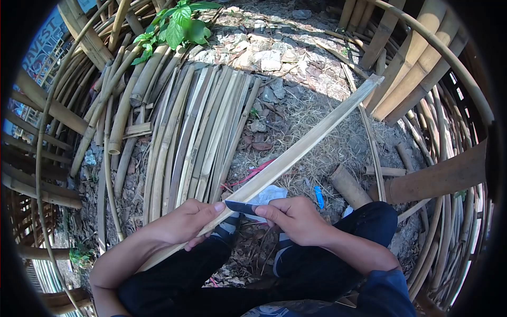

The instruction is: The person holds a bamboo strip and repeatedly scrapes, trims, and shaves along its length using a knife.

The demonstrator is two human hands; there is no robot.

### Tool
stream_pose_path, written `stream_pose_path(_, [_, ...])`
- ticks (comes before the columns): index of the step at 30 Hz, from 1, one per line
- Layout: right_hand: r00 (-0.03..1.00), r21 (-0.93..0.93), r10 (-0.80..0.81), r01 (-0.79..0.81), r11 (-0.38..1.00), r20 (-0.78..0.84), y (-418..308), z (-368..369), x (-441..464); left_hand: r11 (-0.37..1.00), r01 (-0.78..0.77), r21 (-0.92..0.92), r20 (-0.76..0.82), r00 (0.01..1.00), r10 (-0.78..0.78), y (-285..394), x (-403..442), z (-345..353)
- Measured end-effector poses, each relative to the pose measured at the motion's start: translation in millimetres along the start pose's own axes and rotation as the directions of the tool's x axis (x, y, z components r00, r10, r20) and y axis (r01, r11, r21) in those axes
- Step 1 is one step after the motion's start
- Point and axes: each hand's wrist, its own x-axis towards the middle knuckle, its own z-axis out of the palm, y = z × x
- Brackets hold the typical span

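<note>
A long, pale bamboo strip (301, 145) slants across the view from my lap up to the far right. My left hand (187, 222) is wrapped round its lower part, with the thumb on top. In my right hand (293, 216) is a knife with a dark, flat blade (240, 206). The blade lies across the strip, touching it just beyond my left thumb. My right fingers hide the knife's handle.
Several split bamboo strips (198, 137) lie side by side on the left. A short bamboo piece (348, 185) and a blue object (319, 197) lie at right. Bamboo poles (417, 58) stand around. A green plant (177, 26) grows at the back.
</note>
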Motion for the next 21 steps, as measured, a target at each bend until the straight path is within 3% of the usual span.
stream_pose_path(4, [1.0, -0.079, 0.018, -0.019, 0.997, -0.018, 0.0, -4.8, -0.6, 1.0, 0.014, -0.002, -0.015, 1.0, -0.014, 2.9, -2.1, 0.6])
stream_pose_path(7, [0.991, -0.051, -0.066, 0.06, 0.997, -0.116, 20.0, -13.6, 5.8, 0.999, 0.043, -0.013, -0.047, 0.998, -0.043, 3.5, -5.4, -0.6])
stream_pose_path(9, [0.966, 0.293, 0.04, 0.038, 0.955, -0.256, 38.0, -40.4, 15.5, 0.998, 0.062, -0.018, -0.07, 0.996, -0.063, -3.7, -6.4, -3.4])
stream_pose_path(12, [0.961, 0.402, 0.107, 0.006, 0.915, -0.257, 32.1, -36.4, 10.7, 0.997, 0.076, 0.008, -0.003, 0.997, -0.076, -15.0, -0.3, -2.2])
stream_pose_path(18, [0.994, 0.233, -0.109, 0.108, 0.966, -0.011, 13.2, 19.6, -0.9, 0.991, 0.131, 0.024, 0.104, 0.986, -0.133, -7.6, 2.6, -0.9])
stream_pose_path(20, [0.998, 0.115, -0.058, 0.057, 0.992, 0.01, 1.2, 21.6, -5.0, 0.982, -0.068, -0.178, 0.099, 0.991, 0.087, -16.7, 2.0, 1.3])
stream_pose_path(21, [0.997, 0.112, -0.068, 0.071, 0.991, -0.03, 5.9, 24.0, -4.0, 0.982, -0.066, -0.178, 0.1, 0.991, 0.085, -18.1, 3.8, 6.1])
